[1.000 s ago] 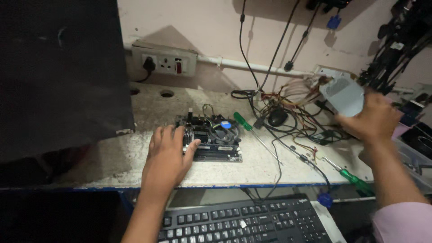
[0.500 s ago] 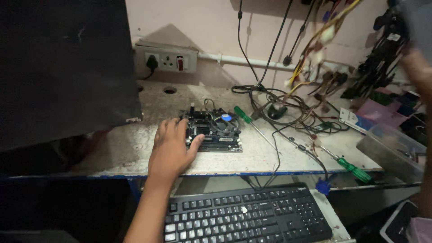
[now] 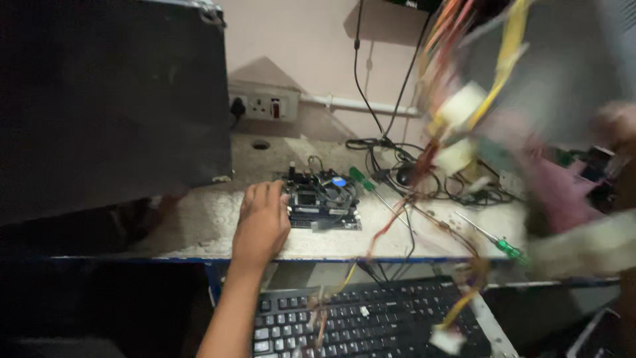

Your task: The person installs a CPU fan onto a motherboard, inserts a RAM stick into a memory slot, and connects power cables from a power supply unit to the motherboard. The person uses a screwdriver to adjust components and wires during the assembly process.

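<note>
My left hand lies flat on the speckled workbench, its fingertips against the left edge of a small black motherboard with a blue-topped part. My right hand is a blur at the far right. It grips a large grey metal box raised close to the camera. A bundle of yellow, red and orange wires with white plugs trails from the box, hanging across the view down to the keyboard.
A big black case panel stands at the left. A black keyboard sits on a tray below the bench edge. A green-handled screwdriver, a second screwdriver, a mouse, tangled cables and a wall socket are nearby.
My right hand has lifted the grey box off the bench and up toward the camera, dragging its wires across the view. My left hand has stayed by the motherboard.
</note>
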